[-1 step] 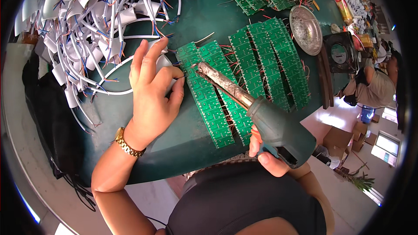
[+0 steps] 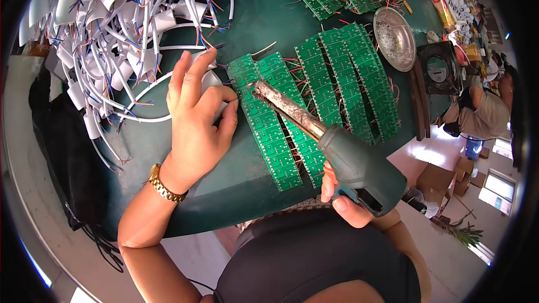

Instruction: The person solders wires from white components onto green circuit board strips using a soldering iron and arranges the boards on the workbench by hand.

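Note:
Bent over the left column of a green circuit board panel [image 2: 272, 140], my left hand [image 2: 196, 106] has thumb and index finger pinched together at its edge. What they hold is too small to make out. Behind those fingers shows a white plastic housing [image 2: 211, 80], and a white cable [image 2: 147, 119] runs near the hand. My right hand [image 2: 351, 210] grips a dark green soldering gun [image 2: 362, 171] by its handle. The gun's scorched metal barrel points up and left, its tip over the panel close to my left fingertips.
More circuit board panels [image 2: 359, 78] lie right of centre, with others at the back. Piled white housings and cables [image 2: 129, 39] with bare wire ends fill the back left. A metal dish [image 2: 394, 39] and a black fan [image 2: 439, 70] stand right. Another person [image 2: 485, 112] sits beyond.

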Demonstrator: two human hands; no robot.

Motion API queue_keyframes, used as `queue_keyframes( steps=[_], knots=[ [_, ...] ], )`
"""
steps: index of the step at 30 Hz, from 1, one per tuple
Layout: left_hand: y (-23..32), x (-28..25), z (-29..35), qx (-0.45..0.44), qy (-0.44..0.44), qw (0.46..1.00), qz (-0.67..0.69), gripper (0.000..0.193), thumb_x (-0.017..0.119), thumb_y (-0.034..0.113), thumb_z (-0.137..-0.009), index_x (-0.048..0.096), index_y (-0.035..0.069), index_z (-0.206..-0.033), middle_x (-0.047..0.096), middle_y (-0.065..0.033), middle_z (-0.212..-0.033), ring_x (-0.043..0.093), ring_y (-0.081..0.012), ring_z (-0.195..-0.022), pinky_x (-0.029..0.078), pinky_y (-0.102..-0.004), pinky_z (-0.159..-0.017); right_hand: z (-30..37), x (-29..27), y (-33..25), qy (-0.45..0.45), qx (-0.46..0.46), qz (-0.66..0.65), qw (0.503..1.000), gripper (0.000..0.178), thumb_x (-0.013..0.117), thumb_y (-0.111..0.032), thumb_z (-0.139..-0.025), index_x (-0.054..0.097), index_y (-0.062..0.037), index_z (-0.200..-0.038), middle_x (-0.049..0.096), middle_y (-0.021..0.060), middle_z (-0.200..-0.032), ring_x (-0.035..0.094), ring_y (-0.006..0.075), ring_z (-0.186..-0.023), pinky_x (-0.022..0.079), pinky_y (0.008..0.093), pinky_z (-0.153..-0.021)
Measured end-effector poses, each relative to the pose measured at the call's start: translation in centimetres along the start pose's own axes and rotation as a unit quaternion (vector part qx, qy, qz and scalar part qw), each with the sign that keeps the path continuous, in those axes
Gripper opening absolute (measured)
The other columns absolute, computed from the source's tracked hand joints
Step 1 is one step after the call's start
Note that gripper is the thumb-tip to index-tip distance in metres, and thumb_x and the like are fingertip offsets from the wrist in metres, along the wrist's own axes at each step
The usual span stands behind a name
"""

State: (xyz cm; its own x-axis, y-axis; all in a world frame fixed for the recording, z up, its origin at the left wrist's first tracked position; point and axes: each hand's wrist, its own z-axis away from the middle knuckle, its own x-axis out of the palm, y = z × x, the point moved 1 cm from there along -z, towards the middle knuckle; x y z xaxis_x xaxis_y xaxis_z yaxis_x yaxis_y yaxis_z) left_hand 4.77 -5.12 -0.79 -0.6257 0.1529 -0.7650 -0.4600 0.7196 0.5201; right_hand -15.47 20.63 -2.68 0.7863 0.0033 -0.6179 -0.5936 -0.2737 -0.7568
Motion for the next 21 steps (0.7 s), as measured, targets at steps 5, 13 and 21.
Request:
queue_keyframes(
  steps=[5, 13, 21],
  knots=[
    [0.0, -0.1, 0.0, -0.008, -0.001, 1.0, 0.0, 0.017, 0.066, -0.005, -0.068, 0.059, 0.006, -0.078, 0.045, -0.0175, -0.14, 0.033, -0.0432, -0.134, 0.027, -0.0512, -0.11, -4.7, -2.1, -1.0, -0.098, 0.203, -0.385, 0.895, 0.023, 0.06, -0.017, -0.083, 0.053, -0.0001, -0.096, 0.056, 0.0085, -0.083, 0.056, 0.0152, -0.069, 0.048, 0.0296, -0.058],
    [0.1, 0.5, -0.2, -0.013, -0.003, 1.0, -0.015, 0.017, 0.065, -0.006, -0.067, 0.056, 0.005, -0.077, 0.044, -0.0178, -0.142, 0.032, -0.0445, -0.134, 0.029, -0.0518, -0.108, -6.8, -1.4, -2.8, 0.029, 0.092, -0.178, 0.979, 0.058, 0.073, -0.004, -0.06, 0.052, 0.0075, -0.113, 0.061, 0.0088, -0.08, 0.06, 0.0199, -0.06, 0.048, 0.0271, -0.052],
    [0.2, 0.5, -0.1, 0.006, -0.005, 0.999, -0.032, 0.018, 0.062, -0.007, -0.069, 0.053, 0.003, -0.08, 0.044, -0.0202, -0.141, 0.032, -0.0469, -0.134, 0.029, -0.0535, -0.108, -7.1, -2.2, -3.2, -0.026, 0.056, -0.045, 0.997, 0.05, 0.071, -0.006, -0.06, 0.057, 0.0058, -0.107, 0.061, 0.0142, -0.097, 0.061, 0.025, -0.06, 0.049, 0.0289, -0.051]
  ],
)
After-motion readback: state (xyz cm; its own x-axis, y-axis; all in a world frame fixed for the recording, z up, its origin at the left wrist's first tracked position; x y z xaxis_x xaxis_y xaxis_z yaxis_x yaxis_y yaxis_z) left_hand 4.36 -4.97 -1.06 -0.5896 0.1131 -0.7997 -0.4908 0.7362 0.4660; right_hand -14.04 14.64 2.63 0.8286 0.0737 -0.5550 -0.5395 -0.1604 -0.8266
